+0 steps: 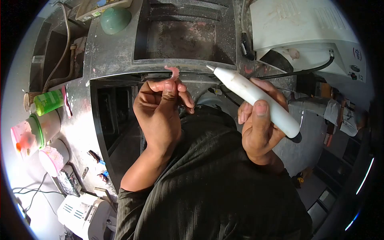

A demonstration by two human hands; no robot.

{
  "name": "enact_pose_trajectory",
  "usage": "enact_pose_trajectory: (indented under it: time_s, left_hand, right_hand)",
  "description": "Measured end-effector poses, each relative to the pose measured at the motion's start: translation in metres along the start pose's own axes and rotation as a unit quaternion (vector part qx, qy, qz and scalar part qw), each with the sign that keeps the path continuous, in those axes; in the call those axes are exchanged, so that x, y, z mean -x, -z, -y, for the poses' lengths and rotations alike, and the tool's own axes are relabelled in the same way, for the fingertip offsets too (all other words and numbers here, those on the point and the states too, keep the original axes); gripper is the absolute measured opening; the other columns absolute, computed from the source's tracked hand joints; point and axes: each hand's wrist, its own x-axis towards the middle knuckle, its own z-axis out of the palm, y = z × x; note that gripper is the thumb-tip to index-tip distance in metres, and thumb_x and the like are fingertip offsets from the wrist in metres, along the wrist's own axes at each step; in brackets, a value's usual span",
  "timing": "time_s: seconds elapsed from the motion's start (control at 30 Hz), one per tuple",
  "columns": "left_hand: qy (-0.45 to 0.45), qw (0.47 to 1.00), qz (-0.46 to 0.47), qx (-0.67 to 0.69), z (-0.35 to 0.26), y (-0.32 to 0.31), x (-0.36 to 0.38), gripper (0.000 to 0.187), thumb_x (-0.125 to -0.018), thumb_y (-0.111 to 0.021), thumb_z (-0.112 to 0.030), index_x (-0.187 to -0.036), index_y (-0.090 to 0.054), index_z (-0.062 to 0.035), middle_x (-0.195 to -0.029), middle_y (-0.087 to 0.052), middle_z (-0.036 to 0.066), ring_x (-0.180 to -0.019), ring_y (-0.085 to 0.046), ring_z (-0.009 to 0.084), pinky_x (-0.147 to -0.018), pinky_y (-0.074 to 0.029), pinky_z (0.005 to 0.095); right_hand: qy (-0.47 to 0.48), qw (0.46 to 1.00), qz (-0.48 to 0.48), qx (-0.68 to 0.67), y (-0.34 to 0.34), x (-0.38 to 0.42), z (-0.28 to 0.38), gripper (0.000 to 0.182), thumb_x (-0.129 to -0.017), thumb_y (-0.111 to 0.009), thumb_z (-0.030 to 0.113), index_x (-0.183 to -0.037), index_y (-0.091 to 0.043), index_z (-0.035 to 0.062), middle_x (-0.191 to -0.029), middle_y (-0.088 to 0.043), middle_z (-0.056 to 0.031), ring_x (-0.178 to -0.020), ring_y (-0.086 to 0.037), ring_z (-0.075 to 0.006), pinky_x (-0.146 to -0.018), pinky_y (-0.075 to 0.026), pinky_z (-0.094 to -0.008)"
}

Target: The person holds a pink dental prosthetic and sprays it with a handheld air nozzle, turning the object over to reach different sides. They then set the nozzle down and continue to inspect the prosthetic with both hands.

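Between the thumb and fingers of my left hand (pixel 160 110) is a small pink curved piece (pixel 174 73), which looks like a denture base. Its thin curved end sticks up past the fingertips, and the rest is hidden by them. My right hand (pixel 262 126) is wrapped round a thick white pen-shaped tool (pixel 250 93). The tool's narrow metal tip points up and left, toward the pink piece but apart from it. A dark cap shows at its lower end. Both hands are raised in front of my body, above the bench's near edge.
A recessed metal tray (pixel 180 40) is set into the grey bench ahead. A green bowl (pixel 115 20) stands at its left, and a white machine (pixel 304 32) with a black hose at the right. Along the left side are a green bottle (pixel 49 102), pink-stained tubs (pixel 30 136) and small tools.
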Motion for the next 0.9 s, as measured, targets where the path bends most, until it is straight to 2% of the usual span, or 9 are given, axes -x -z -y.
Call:
enact_pose_trajectory:
  time_s: [0.17, 0.53, 0.57, 0.63, 0.87, 0.9]
  left_hand:
    - [-0.015, 1.000, 0.008, 0.008, 0.003, -0.002, 0.000, 0.008, -0.096, -0.059, -0.005, -0.095, -0.055, 0.0017, -0.083, -0.065, 0.016, -0.059, -0.062, 0.0219, -0.049, -0.052, 0.0325]
    - [-0.013, 1.000, 0.017, -0.002, 0.004, 0.001, 0.003, 0.008, -0.095, -0.060, -0.005, -0.092, -0.057, 0.0013, -0.080, -0.064, 0.015, -0.057, -0.063, 0.0226, -0.047, -0.052, 0.0325]
    - [-0.017, 1.000, 0.023, 0.004, 0.004, 0.002, 0.004, 0.009, -0.095, -0.061, -0.006, -0.092, -0.057, 0.0014, -0.079, -0.064, 0.015, -0.056, -0.063, 0.0225, -0.047, -0.052, 0.0324]
    - [-0.013, 1.000, 0.016, -0.005, 0.003, 0.003, 0.004, 0.009, -0.095, -0.061, -0.006, -0.093, -0.057, 0.0013, -0.079, -0.064, 0.015, -0.056, -0.063, 0.0224, -0.047, -0.052, 0.0325]
    - [-0.016, 1.000, 0.019, -0.018, 0.002, 0.005, 0.008, 0.010, -0.096, -0.061, -0.006, -0.094, -0.056, 0.0025, -0.078, -0.064, 0.015, -0.055, -0.062, 0.0222, -0.047, -0.052, 0.0326]
    - [-0.016, 1.000, 0.019, -0.018, 0.002, 0.005, 0.008, 0.010, -0.096, -0.061, -0.006, -0.094, -0.056, 0.0025, -0.078, -0.064, 0.015, -0.055, -0.062, 0.0222, -0.047, -0.052, 0.0326]
  right_hand:
    - [0.006, 0.999, 0.046, 0.006, -0.002, 0.000, 0.005, 0.034, -0.096, -0.053, 0.015, -0.119, -0.047, -0.0098, -0.112, -0.059, -0.0239, -0.055, -0.052, -0.0117, -0.047, -0.045, -0.0251]
    - [0.001, 0.999, 0.025, -0.045, -0.017, 0.002, 0.012, 0.030, -0.091, -0.065, 0.003, -0.118, -0.055, -0.0059, -0.109, -0.062, -0.0252, -0.092, -0.069, -0.0306, -0.073, -0.060, -0.0351]
    - [0.000, 0.999, 0.025, -0.045, -0.019, 0.001, 0.013, 0.030, -0.091, -0.065, 0.003, -0.118, -0.055, -0.0059, -0.109, -0.062, -0.0252, -0.092, -0.069, -0.0306, -0.073, -0.060, -0.0351]
    - [-0.015, 0.997, 0.011, -0.078, -0.021, 0.000, 0.014, 0.031, -0.091, -0.066, 0.005, -0.113, -0.053, -0.0128, -0.108, -0.063, -0.0248, -0.091, -0.069, -0.0299, -0.075, -0.059, -0.0341]
    - [-0.006, 0.997, 0.006, -0.082, -0.026, 0.002, 0.015, 0.029, -0.091, -0.066, 0.005, -0.112, -0.054, -0.0125, -0.109, -0.063, -0.0246, -0.092, -0.069, -0.0295, -0.075, -0.059, -0.0332]
    - [0.017, 0.999, 0.025, -0.045, -0.025, 0.003, 0.012, 0.032, -0.094, -0.061, 0.010, -0.116, -0.051, -0.0107, -0.110, -0.062, -0.0240, -0.075, -0.061, -0.0201, -0.062, -0.052, -0.0289]
